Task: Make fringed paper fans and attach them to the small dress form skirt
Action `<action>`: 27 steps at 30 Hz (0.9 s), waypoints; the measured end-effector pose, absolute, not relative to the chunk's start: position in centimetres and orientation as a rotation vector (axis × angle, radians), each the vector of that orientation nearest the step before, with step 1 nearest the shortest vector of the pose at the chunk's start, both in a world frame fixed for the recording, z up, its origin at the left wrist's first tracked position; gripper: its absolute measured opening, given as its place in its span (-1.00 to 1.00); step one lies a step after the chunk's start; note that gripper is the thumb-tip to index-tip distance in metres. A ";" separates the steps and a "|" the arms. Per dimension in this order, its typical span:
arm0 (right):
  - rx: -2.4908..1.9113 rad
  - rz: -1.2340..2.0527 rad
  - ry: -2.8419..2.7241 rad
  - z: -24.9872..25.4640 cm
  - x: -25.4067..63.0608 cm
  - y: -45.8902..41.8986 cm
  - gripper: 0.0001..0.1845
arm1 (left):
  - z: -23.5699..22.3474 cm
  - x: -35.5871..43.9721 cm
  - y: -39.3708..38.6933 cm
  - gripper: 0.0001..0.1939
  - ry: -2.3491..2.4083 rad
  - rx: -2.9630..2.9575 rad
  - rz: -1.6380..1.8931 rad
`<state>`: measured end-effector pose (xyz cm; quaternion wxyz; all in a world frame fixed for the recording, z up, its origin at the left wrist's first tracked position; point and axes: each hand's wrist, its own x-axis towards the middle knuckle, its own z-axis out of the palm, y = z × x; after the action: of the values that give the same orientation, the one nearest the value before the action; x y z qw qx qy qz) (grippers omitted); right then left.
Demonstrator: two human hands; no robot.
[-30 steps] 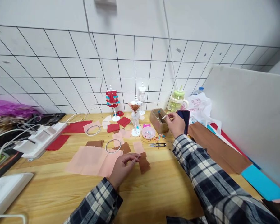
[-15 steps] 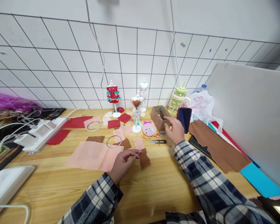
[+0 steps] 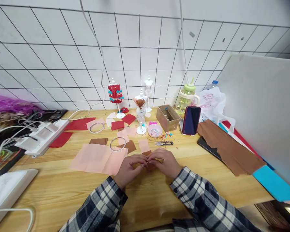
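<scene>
My left hand (image 3: 132,167) and my right hand (image 3: 166,161) meet just above the wooden table, fingertips pinched together. Whatever is between them is too small and hidden to name. A brown cloth piece (image 3: 147,153) lies beneath the fingers, mostly covered by them. Just beyond it is a small pink cloth piece (image 3: 143,145). To the left of my left hand, larger pink cloth sheets (image 3: 94,159) lie flat, with a metal ring (image 3: 117,144) at their upper edge. Black-handled thread snips (image 3: 164,143) rest past my right hand.
Small white dress stands (image 3: 141,111) are at the back, one wearing a red outfit (image 3: 115,93). A pink dish (image 3: 154,130) of small bits is beside a cardboard box (image 3: 168,117) and a propped phone (image 3: 191,120). Brown cloth (image 3: 231,148) lies right; a power strip (image 3: 45,137) lies left.
My right hand has come from the cardboard box to my left hand, and their fingertips now touch. The left hand, pinching a small pale bit earlier, stays nearly in place. The view has shifted slightly.
</scene>
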<state>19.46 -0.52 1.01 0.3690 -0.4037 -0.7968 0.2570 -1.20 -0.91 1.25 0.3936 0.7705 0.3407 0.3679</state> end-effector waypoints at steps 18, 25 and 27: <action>-1.600 0.231 -2.134 -1.8 25.7 0.5 -0.84 | 0.4 3.3 -1.6 -0.85 1.044 2.831 0.496; -1.605 0.102 -2.258 -2.1 25.9 0.7 -0.80 | -0.9 6.1 -0.6 -0.75 1.115 2.844 0.328; -1.621 0.094 -2.260 -2.2 26.1 0.8 -0.79 | -0.9 6.4 -0.2 -0.75 1.148 2.840 0.328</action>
<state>26.06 0.77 -2.21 0.1787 -0.5731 -0.7991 0.0331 6.35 -0.17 -0.90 0.0305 0.9214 0.3725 0.1065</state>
